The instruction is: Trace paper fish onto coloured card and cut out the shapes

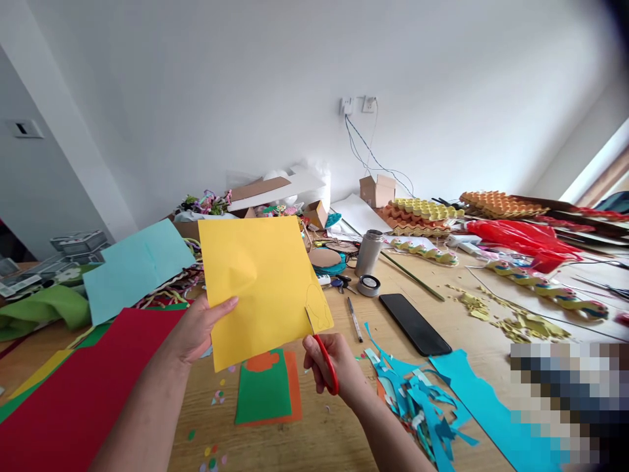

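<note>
Nearest the camera, the right hand (339, 367) has its grip closed through the red handles of a pair of scissors (322, 354), whose blades bite into the lower edge of a yellow sheet of paper (260, 282) beside a pencilled outline; how far the blades gape is hard to tell from this angle. The left hand (196, 328) pinches the sheet's left edge, thumb on the front, and holds it up off the tabletop (314, 439). Under the sheet lies a green card on an orange one (268, 390), with small paper bits scattered around. To the left sits a large red sheet (83, 387), to the right a heap of blue paper offcuts (417, 400). Further on lie a pen (354, 319), a black phone (414, 323), a roll of tape (368, 285) and a steel flask (369, 252). Behind the yellow sheet's left side a pale blue sheet (135, 265) is propped up. Painted egg trays (422, 213) line the far right.
</note>
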The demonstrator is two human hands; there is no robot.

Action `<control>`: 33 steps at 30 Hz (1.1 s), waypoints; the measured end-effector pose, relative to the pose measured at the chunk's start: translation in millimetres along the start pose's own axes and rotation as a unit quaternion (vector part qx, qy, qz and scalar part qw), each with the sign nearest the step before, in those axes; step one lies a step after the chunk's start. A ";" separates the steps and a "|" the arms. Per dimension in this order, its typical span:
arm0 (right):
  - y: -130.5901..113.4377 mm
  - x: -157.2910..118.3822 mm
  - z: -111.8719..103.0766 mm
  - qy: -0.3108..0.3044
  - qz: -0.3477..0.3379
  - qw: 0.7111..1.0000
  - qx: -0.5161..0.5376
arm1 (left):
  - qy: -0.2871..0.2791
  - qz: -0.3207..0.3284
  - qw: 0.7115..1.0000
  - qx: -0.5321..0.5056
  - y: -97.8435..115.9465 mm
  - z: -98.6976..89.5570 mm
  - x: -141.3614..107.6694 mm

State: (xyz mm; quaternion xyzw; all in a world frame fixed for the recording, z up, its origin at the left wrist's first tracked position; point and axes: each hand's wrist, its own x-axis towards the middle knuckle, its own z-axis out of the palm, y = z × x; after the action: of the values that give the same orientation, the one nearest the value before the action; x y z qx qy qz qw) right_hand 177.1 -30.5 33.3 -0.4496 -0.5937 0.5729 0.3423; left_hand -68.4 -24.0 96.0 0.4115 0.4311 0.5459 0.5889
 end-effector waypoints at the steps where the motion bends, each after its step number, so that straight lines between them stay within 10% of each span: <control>1: 0.2 0.0 0.0 0.000 -0.004 1.000 0.000 | 0.000 -0.002 1.000 0.002 0.3 0.5 -0.3; 33: -12.2 -9.4 -6.6 -0.093 -0.082 0.991 0.057 | 0.037 -0.004 0.999 -0.014 0.3 4.7 3.4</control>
State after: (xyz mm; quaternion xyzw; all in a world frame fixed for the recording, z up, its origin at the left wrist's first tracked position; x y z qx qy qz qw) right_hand 184.8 -36.1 47.1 -0.3237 -0.6244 0.6151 0.3564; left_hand -63.9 -20.7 97.5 0.3810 0.4464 0.5647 0.5802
